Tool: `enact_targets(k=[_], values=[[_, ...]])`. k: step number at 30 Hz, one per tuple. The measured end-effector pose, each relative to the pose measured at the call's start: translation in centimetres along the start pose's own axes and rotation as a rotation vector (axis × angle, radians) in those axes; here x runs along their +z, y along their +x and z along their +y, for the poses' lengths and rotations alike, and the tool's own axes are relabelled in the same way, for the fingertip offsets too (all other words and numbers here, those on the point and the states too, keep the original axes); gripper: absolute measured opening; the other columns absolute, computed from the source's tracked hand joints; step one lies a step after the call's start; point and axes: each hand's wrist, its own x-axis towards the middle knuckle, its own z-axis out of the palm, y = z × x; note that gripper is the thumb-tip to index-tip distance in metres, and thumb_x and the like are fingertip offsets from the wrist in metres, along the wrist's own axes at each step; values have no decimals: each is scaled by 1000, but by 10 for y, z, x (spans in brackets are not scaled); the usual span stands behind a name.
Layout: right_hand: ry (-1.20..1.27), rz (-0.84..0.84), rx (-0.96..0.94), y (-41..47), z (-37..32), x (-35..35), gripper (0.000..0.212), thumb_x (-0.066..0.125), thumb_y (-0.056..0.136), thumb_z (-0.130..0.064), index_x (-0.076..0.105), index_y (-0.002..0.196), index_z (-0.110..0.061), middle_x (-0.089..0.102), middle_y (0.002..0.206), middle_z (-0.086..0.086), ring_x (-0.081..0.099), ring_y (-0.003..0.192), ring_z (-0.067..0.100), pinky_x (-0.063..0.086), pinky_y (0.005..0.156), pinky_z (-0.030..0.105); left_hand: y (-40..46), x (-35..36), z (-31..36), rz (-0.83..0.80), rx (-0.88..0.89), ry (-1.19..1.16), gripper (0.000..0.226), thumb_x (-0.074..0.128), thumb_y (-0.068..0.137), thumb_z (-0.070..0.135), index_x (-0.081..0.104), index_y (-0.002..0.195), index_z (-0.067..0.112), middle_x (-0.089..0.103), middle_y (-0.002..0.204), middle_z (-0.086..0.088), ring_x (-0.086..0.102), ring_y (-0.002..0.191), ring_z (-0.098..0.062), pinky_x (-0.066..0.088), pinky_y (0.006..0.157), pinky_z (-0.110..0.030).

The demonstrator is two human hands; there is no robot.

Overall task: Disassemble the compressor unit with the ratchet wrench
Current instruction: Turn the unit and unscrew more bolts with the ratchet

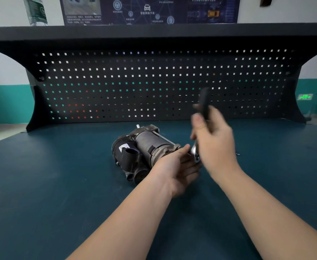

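Observation:
The compressor unit (144, 147), grey metal with black plastic parts and hose ports, lies on its side on the dark teal bench top (60, 184). My left hand (178, 166) rests against its right end, fingers curled toward the wrench head. My right hand (213, 139) grips the ratchet wrench (203, 104) by its black handle, which points up and is blurred by motion. The wrench's shiny metal head (196, 154) sits low, right beside the compressor's right end and my left fingers. Whether the head sits on a bolt is hidden.
A black pegboard (154, 87) rises behind the bench under a dark shelf. A small metal part (237, 153) lies on the bench just right of my right hand. A poster hangs on the wall above.

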Motion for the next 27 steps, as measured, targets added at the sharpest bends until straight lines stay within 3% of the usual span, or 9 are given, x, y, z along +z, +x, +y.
enact_targets(k=[2, 5, 6, 9, 12, 15, 18, 23, 27], values=[[-318, -298, -309, -9, 3, 4, 38, 52, 88, -43, 45, 124, -38, 66, 96, -22, 61, 83, 2, 47, 76, 19, -9, 8, 9, 22, 211, 1, 12, 55, 88, 8, 66, 87, 2, 70, 71, -11, 61, 75, -8, 47, 79, -15], [-384, -275, -331, -16, 5, 11, 37, 51, 86, -46, 43, 122, -41, 66, 94, -22, 60, 79, 7, 46, 74, 23, -7, 5, 7, 89, 218, -65, 27, 48, 94, 7, 71, 81, 6, 70, 80, -11, 62, 80, -7, 48, 81, -13], [-266, -192, -245, -13, 6, 10, 27, 52, 88, -42, 49, 115, -37, 65, 80, -23, 58, 69, 5, 46, 66, 23, -1, 2, -2, -39, 16, -155, 30, 44, 96, 12, 68, 78, 12, 68, 77, -5, 64, 74, -10, 51, 77, -18], [74, 211, 162, 2, 12, 2, 11, 50, 97, -31, 51, 89, -24, 52, 51, -13, 45, 43, 1, 36, 44, 19, 5, -10, 2, 13, -56, -45, 16, 51, 94, 16, 60, 83, 8, 63, 74, -8, 61, 68, -18, 51, 74, -31], [569, 495, 775, 6, 18, -7, 23, 43, 101, -30, 47, 82, -17, 44, 61, -2, 30, 25, 2, 22, 29, 15, 2, -3, 0, 78, -82, -4, 15, 55, 93, 16, 60, 85, 4, 64, 81, -12, 60, 76, -20, 45, 87, -33], [728, 555, 951, 3, 20, -8, 28, 39, 103, -28, 43, 77, -16, 39, 64, 0, 22, 20, 3, 16, 25, 12, 5, -4, -1, 54, -70, -40, 15, 56, 92, 16, 61, 85, 4, 64, 84, -12, 60, 79, -20, 45, 90, -33], [511, 432, 646, 7, 17, -5, 21, 42, 101, -32, 50, 85, -21, 45, 64, -2, 33, 28, 0, 25, 31, 15, 3, -3, -2, 39, -64, 3, 18, 56, 92, 20, 60, 85, 5, 64, 82, -10, 60, 77, -20, 46, 86, -32], [-191, -169, -164, -2, 8, -4, 25, 46, 93, -42, 51, 116, -37, 55, 62, -23, 48, 56, -1, 41, 59, 20, 1, -5, -1, -14, -38, 44, 22, 56, 92, 21, 63, 74, 11, 66, 61, -3, 64, 59, -13, 55, 60, -23], [-242, -59, -171, -6, 11, 2, 23, 45, 93, -43, 50, 112, -33, 53, 59, -19, 47, 54, 3, 41, 55, 25, 0, -6, 1, 32, -57, 14, 23, 52, 93, 11, 61, 72, 8, 63, 53, -3, 61, 47, -12, 52, 46, -20]])
